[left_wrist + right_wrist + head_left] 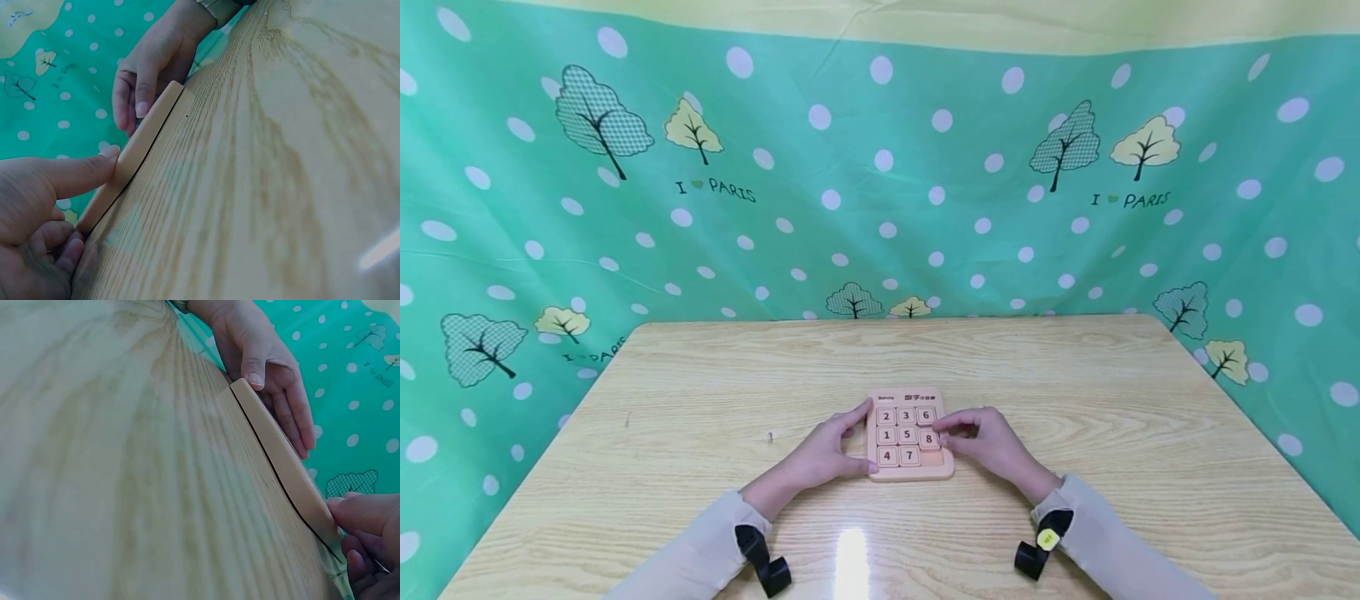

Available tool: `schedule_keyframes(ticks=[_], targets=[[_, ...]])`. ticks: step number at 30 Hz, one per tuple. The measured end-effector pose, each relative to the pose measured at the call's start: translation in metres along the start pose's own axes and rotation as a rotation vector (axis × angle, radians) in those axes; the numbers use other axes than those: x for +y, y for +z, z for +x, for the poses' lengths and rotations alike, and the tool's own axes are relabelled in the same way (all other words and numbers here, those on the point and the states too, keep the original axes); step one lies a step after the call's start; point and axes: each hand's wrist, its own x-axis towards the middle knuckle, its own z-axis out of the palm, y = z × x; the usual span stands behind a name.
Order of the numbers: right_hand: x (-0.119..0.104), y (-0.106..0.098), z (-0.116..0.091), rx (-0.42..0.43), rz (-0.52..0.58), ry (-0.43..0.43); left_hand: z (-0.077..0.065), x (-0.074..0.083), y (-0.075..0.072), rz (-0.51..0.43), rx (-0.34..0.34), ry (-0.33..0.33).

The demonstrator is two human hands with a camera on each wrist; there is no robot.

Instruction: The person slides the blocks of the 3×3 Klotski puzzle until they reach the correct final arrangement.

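A pink sliding number puzzle [914, 473] lies flat on the table, its numbered tiles facing up. My left hand [823, 450] holds the board's left side, thumb at the near corner and fingers toward the far corner. In the left wrist view, that thumb [87, 175] presses on the board's edge. At the right side, my right hand [988, 442] has its thumb and index finger about the 8 tile [928, 439], which sits slightly lower than the 5 tile [907, 434]. Below the 8 is a gap beside the 7 tile [909, 456]. Both wrist views show only the board's side.
The wooden table [737, 367] stretches around the puzzle on every side. A tiny light-coloured scrap [770, 437] lies left of it. Behind hangs a green dotted curtain [880, 208]. Black straps with cameras [763, 562] sit on both wrists.
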Motion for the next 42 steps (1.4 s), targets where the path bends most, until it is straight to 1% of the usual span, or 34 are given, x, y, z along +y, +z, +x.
schedule_keyframes(ticks=[4, 10, 14, 16, 19, 21, 24, 29, 37, 42], targets=[[0.0038, -0.0009, 0.0012, -0.026, -0.003, 0.013, 0.0000, 0.0003, 0.0004, 0.004, 0.000, 0.003], [0.0046, -0.0037, 0.0017, -0.082, 0.029, 0.006, 0.0002, -0.0007, 0.0003, 0.005, 0.002, 0.002], [0.0063, -0.0062, 0.0014, -0.109, 0.035, -0.025, 0.0005, -0.0016, 0.0002, 0.002, -0.002, 0.005], [0.0084, -0.0074, 0.0015, -0.120, 0.023, -0.063, 0.0007, -0.0017, 0.0003, 0.003, -0.003, 0.006], [0.0095, -0.0085, 0.0021, -0.138, 0.016, -0.093, 0.0009, -0.0021, 0.0004, 0.007, -0.003, 0.009], [0.0092, -0.0090, 0.0026, -0.155, 0.018, -0.094, 0.0010, -0.0024, 0.0004, 0.008, -0.002, 0.010], [0.0081, -0.0095, 0.0032, -0.171, 0.023, -0.064, 0.0008, -0.0026, 0.0003, 0.009, 0.000, 0.009], [0.0078, -0.0101, 0.0038, -0.179, 0.023, -0.048, 0.0008, -0.0019, 0.0005, 0.015, -0.001, 0.014], [0.0074, -0.0097, 0.0030, -0.172, 0.014, -0.060, 0.0006, -0.0022, 0.0008, 0.017, -0.004, 0.014], [0.0072, -0.0095, 0.0041, -0.170, 0.013, -0.067, 0.0006, -0.0027, 0.0007, 0.012, -0.002, 0.026]])
